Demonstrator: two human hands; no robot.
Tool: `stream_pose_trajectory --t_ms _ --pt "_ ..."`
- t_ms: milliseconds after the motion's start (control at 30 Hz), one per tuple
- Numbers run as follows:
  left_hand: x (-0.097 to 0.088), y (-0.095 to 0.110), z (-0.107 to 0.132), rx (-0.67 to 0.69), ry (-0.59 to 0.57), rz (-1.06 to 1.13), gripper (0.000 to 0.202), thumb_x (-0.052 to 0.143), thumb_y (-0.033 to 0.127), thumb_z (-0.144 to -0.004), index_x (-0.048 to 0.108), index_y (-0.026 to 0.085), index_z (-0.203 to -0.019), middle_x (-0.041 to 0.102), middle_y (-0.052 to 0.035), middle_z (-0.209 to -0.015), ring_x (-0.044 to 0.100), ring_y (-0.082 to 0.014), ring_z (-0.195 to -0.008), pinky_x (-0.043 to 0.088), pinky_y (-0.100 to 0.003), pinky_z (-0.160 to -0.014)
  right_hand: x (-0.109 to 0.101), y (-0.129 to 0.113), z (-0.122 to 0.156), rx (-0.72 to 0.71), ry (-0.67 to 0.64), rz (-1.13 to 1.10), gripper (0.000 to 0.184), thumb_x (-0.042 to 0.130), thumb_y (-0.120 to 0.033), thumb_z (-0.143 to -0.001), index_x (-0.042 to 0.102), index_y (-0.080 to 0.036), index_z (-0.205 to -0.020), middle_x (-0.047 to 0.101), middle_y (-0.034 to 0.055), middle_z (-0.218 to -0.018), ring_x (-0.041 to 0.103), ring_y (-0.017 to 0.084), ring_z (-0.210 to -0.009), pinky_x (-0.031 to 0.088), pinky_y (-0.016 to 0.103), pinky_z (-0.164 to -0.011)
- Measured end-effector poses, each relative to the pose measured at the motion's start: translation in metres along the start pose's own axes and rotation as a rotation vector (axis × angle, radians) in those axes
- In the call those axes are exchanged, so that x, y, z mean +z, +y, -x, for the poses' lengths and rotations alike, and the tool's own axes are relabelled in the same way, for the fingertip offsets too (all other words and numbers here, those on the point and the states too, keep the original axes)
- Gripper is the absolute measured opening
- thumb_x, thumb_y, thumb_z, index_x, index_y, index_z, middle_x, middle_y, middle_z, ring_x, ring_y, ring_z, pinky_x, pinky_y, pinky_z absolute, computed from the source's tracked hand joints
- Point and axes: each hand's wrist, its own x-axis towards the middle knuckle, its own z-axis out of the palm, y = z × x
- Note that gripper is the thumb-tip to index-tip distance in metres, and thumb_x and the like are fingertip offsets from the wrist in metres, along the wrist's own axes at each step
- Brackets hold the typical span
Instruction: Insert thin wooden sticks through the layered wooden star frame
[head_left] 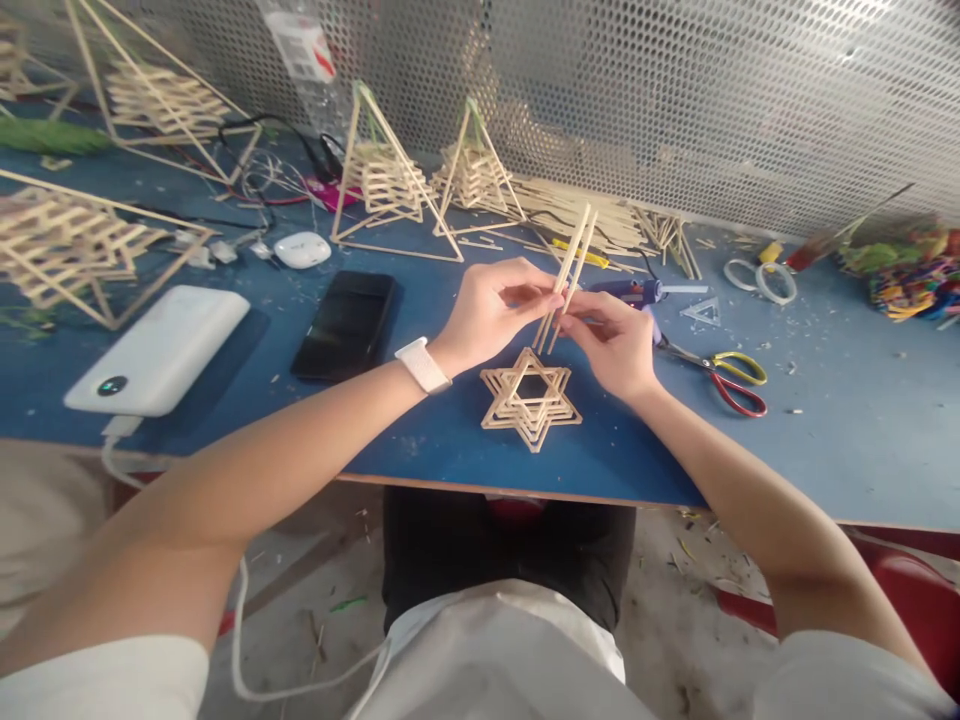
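Several thin wooden sticks (574,255) stand tilted between my two hands, over the blue table. My left hand (499,305) pinches them between thumb and fingers from the left. From the other side, my right hand (616,345) pinches the same sticks lower down. Just below the hands lies a six-pointed star (531,410) built of stacked wooden sticks, flat on the table. Beyond my right hand is a blue glue gun (637,292), partly hidden by the fingers. Scissors (724,375) with yellow and red handles rest to the right.
Stick pyramids (397,190) stand at the back, with others at the left. A black phone (345,325) and a white power bank (161,350) lie left of my hands. Loose sticks (600,215) lie along the perforated metal panel (675,90). A small clear triangle (701,312) lies near the scissors.
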Motion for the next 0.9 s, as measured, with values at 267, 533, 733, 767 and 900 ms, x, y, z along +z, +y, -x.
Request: stream_pose_trajectory --t_ms 267,533,733,767,900 --pt "0.003 -0.004 0.001 -0.014 0.012 0.038 0.022 0.096 0.041 -0.094 0.091 0.023 -0.105 0.087 -0.0049 -0.102 0.083 -0.0162 -0.093 0.067 -0.027 -0.087 0.004 -0.001 0.001 -0.042 0.053 0.056 0.020 0.089 -0.036 -0.098 0.084 -0.027 -0.115 0.088 0.0016 -0.107 0.086 0.021 -0.099 0.073 0.036 -0.089" --pt "0.002 -0.007 -0.001 -0.122 -0.032 0.121 0.030 0.100 0.048 -0.088 0.090 0.022 -0.099 0.085 -0.0045 -0.095 0.080 -0.0154 -0.087 0.063 -0.027 -0.083 0.007 0.003 0.002 -0.016 0.059 -0.021 0.020 0.090 -0.038 -0.098 0.080 -0.027 -0.111 0.089 0.0009 -0.106 0.088 0.022 -0.102 0.073 0.036 -0.092" --pt "-0.001 -0.006 -0.006 -0.246 -0.097 0.234 0.035 0.103 0.049 -0.083 0.089 0.020 -0.096 0.086 -0.0055 -0.095 0.081 -0.0151 -0.086 0.064 -0.025 -0.081 0.007 0.004 0.003 -0.016 0.061 -0.054 0.021 0.091 -0.041 -0.097 0.083 -0.026 -0.109 0.089 0.0019 -0.107 0.088 0.023 -0.104 0.073 0.039 -0.096" --pt "-0.002 -0.004 -0.007 -0.228 -0.092 0.215 0.034 0.104 0.048 -0.083 0.089 0.020 -0.095 0.086 -0.0052 -0.093 0.081 -0.0145 -0.085 0.064 -0.024 -0.080 0.007 0.005 0.003 -0.016 0.058 -0.062 0.021 0.091 -0.042 -0.097 0.084 -0.026 -0.109 0.089 0.0019 -0.106 0.088 0.023 -0.104 0.073 0.039 -0.096" --pt "-0.004 0.002 -0.009 -0.185 -0.079 0.165 0.035 0.105 0.048 -0.080 0.090 0.020 -0.093 0.085 -0.0044 -0.090 0.078 -0.0126 -0.079 0.062 -0.022 -0.077 0.007 0.007 0.001 -0.012 0.041 -0.101 0.021 0.092 -0.042 -0.097 0.083 -0.027 -0.108 0.089 0.0024 -0.106 0.088 0.023 -0.104 0.073 0.040 -0.096"
